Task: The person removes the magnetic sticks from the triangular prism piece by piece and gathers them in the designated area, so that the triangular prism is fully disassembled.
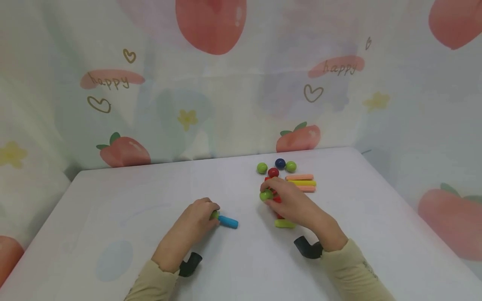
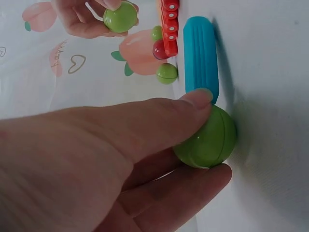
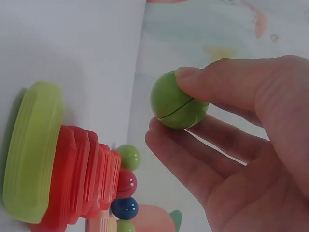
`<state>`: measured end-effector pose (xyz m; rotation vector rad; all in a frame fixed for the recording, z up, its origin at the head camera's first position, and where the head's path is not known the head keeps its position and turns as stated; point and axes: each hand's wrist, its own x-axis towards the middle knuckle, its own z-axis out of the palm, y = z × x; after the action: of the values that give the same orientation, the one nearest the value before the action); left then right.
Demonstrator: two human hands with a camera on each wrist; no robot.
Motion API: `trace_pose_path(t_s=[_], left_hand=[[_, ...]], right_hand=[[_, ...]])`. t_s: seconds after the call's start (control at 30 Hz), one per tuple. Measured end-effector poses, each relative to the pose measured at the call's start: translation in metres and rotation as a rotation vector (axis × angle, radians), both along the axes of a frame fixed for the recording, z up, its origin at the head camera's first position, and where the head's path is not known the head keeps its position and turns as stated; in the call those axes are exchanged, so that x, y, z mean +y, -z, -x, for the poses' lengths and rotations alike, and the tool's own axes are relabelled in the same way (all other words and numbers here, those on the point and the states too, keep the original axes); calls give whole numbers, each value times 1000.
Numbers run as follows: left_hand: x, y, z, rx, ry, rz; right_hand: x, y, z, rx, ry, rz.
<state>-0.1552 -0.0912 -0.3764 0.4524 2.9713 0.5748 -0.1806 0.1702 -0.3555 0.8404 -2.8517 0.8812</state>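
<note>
My left hand pinches a green ball between thumb and fingers, low over the table. The ball touches the near end of a blue ridged stick that lies on the white surface. To the right, my right hand holds another green ball between its thumb and fingertips, raised above the table. Under and beside that hand runs a row of red sticks, partly hidden in the head view. A yellow-green stick lies at the row's near end.
Beyond the red row sit a red ball, a dark blue ball and two green balls. Pink sticks and a yellow stick lie to their right front. A patterned cloth hangs behind the table.
</note>
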Motion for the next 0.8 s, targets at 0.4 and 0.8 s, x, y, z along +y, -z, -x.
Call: trace_pose_path(t_s=[0.4, 0.8], left_hand=[[0, 8, 3, 60, 33, -23], [-2, 9, 1, 102, 23, -61]], right_hand=[[8, 1, 6, 28, 68, 8], [7, -13, 50, 52, 72, -91]])
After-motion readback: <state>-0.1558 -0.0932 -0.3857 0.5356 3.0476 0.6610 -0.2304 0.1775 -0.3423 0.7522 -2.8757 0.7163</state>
